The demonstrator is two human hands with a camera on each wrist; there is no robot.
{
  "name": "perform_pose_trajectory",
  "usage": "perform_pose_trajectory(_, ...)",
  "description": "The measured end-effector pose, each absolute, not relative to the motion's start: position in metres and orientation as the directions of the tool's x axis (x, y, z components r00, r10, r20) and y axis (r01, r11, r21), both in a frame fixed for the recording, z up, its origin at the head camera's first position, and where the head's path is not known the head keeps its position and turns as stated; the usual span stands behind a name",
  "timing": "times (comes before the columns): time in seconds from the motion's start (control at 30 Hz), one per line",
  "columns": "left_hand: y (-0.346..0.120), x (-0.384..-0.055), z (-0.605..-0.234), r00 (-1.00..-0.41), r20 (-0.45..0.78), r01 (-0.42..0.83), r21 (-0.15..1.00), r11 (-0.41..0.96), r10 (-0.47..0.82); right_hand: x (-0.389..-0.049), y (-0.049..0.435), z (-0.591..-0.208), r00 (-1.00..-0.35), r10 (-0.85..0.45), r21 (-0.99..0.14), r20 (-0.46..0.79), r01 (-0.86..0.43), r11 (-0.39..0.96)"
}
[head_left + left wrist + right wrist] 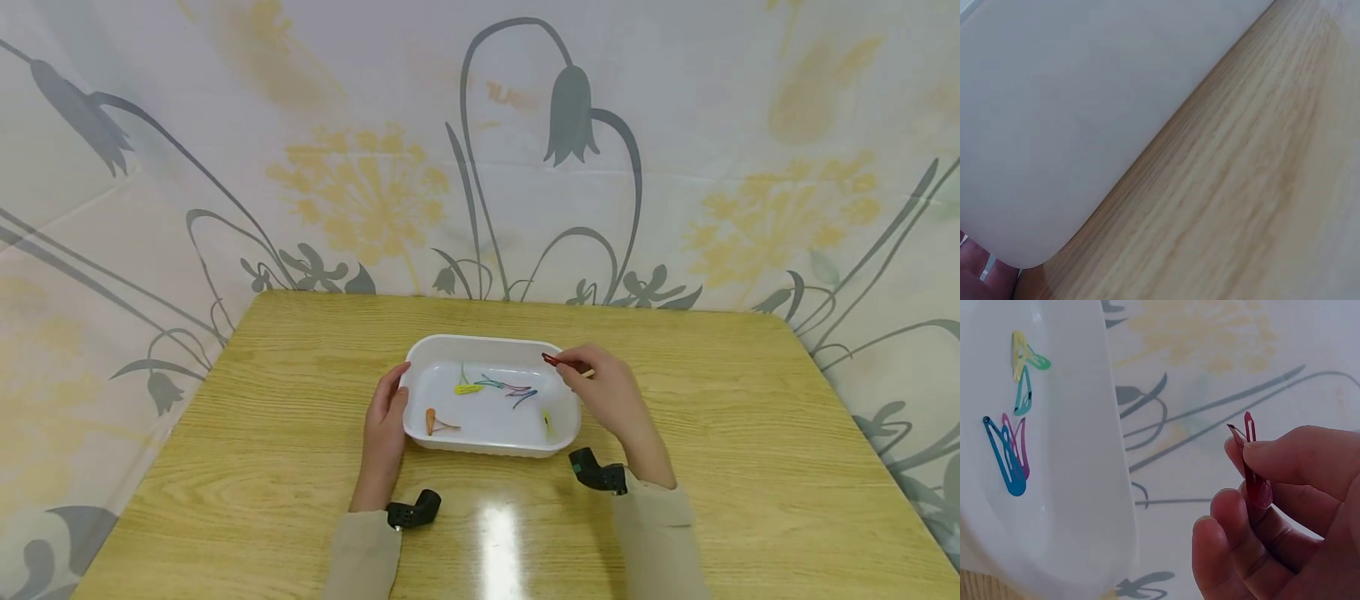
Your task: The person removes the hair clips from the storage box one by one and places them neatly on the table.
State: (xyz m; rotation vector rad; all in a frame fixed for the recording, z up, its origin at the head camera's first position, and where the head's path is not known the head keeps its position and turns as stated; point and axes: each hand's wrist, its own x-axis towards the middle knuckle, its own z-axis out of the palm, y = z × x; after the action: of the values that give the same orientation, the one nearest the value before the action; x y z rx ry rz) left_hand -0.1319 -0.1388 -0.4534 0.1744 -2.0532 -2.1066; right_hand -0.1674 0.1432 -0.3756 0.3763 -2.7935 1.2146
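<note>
A white plastic basin (pixel 487 447) holds several colored snap hair clips. My left hand (pixel 384 425) grips its left side, fingers and thumb at the rim; the left wrist view shows mostly the basin's outer wall. Over the right rim, my right hand (pixel 613 396) pinches a dark red hair clip (pixel 1257 490) between thumb and index finger, its two leaves spread apart. Inside lie an orange clip (pixel 431 421) at front left, a yellow clip (pixel 468 389), a teal clip (pixel 1023 400), a blue clip (pixel 1015 478) across a purple one, and another yellow clip (pixel 547 422) near the right end.
The basin stands on a wood-grain table (pixel 247 442). Behind the table hangs a pale cloth (pixel 420 83) with grey and yellow flower prints. Black wrist cameras are strapped at both cuffs, close to the basin's front side.
</note>
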Motion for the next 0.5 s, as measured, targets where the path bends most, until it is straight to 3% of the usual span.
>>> perform_pose_trajectory(0.5,-0.136,-0.127,-0.443,-0.975,0.039,0.043,0.999,-0.016,-0.219,-0.174,0.173,-0.385,-0.982,-0.102,-0.68,0.161,-0.185,0.71)
